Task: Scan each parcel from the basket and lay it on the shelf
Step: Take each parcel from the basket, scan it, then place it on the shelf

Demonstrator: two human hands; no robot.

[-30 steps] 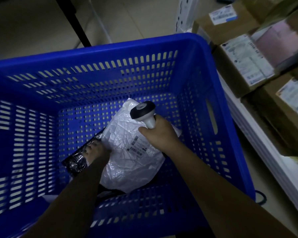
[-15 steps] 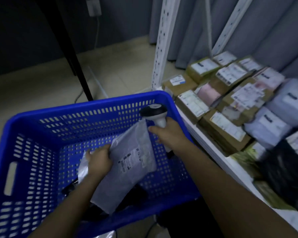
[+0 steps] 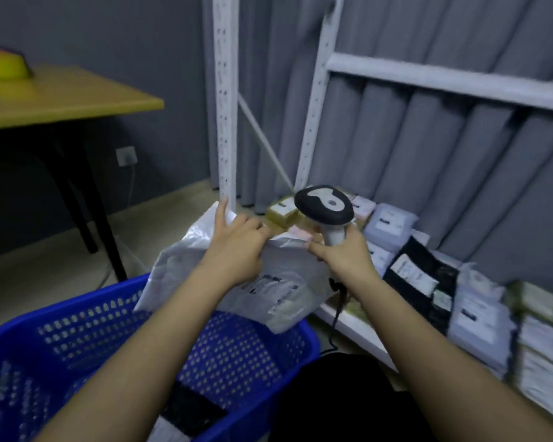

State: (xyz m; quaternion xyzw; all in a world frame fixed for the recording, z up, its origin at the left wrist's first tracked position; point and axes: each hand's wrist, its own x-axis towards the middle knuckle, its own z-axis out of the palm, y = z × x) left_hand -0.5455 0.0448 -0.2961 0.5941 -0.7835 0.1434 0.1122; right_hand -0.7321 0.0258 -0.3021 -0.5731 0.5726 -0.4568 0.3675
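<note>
The white parcel [image 3: 237, 282] has been lifted from inside the basket [image 3: 77, 317] to above its rim, toward the shelf [image 3: 348, 317].

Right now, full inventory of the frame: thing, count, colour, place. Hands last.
basket: one, blue, bottom left, some parcels still inside
parcel: one, white poly bag with label, held above the basket's far corner
scanner: one, black and white, corded, centre
shelf: one, white metal rack, right
shelf parcels: many, brown, white and black, count blurred, on the bottom shelf
table: one, yellow top, black legs, upper left
tape roll: one, yellow, blurred, on the table
curtain: grey, behind the shelf
outlet: one, white, on the wall under the table
left hand: grips the parcel's top edge
right hand: grips the scanner handle
</note>
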